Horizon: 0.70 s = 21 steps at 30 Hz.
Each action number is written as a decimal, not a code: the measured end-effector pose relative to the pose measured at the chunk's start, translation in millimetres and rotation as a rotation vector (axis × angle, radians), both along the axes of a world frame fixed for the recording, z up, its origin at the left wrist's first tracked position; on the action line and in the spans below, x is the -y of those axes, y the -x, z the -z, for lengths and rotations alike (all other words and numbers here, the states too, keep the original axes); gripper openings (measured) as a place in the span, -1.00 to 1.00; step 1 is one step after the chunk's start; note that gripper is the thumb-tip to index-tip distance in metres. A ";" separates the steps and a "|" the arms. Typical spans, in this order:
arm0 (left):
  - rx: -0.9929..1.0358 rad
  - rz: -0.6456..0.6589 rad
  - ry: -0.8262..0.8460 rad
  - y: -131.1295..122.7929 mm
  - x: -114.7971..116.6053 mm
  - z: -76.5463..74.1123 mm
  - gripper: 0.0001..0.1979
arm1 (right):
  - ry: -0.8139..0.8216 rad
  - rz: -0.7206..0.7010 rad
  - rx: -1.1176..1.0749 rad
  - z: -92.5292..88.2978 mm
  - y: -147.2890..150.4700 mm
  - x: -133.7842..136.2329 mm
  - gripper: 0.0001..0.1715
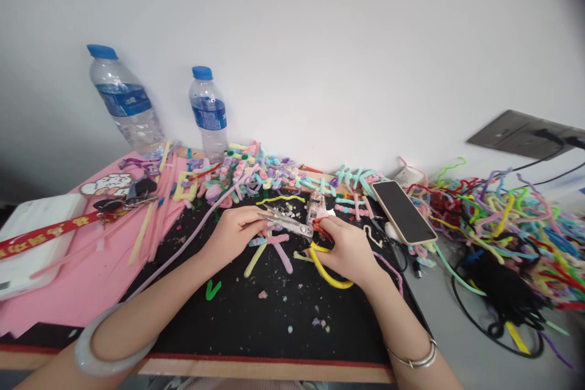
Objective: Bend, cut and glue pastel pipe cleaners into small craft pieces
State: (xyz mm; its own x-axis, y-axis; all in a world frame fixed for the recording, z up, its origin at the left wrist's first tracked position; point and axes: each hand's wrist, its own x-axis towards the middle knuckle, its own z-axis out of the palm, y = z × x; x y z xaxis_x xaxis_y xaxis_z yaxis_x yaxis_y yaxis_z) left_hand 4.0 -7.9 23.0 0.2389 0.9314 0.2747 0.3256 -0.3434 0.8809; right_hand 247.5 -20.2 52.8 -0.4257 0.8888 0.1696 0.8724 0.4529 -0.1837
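While the scissors [303, 230] are held in the closed grip of the right hand [350, 250], their blades are pointed towards the left hand [235, 231]; how far its grip is closed, and on what, cannot be told. Fuzzy sticks [282, 257] are seen just below the blades, over the black mat [242, 323].
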 end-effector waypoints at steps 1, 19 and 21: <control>-0.008 0.002 -0.010 0.2 0.0 0.1 -0.79 | -0.002 -0.002 0.001 0.4 -0.1 -0.1 -0.72; -0.056 -0.025 -0.088 2.2 -1.4 -0.6 -0.75 | -0.015 0.007 0.044 1.4 -2.6 0.4 -0.66; -0.049 -0.045 -0.094 3.0 -1.4 -0.6 -0.76 | -0.024 0.001 0.041 2.2 -2.1 1.2 -0.63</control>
State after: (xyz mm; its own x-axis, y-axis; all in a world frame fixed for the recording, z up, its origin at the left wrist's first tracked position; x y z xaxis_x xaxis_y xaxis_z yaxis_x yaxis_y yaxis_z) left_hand 1.0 -6.5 23.6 0.2130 0.9120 0.3505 0.3848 -0.4080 0.8279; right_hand 249.6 -21.4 50.6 -0.4313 0.8853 0.1739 0.8796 0.4555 -0.1371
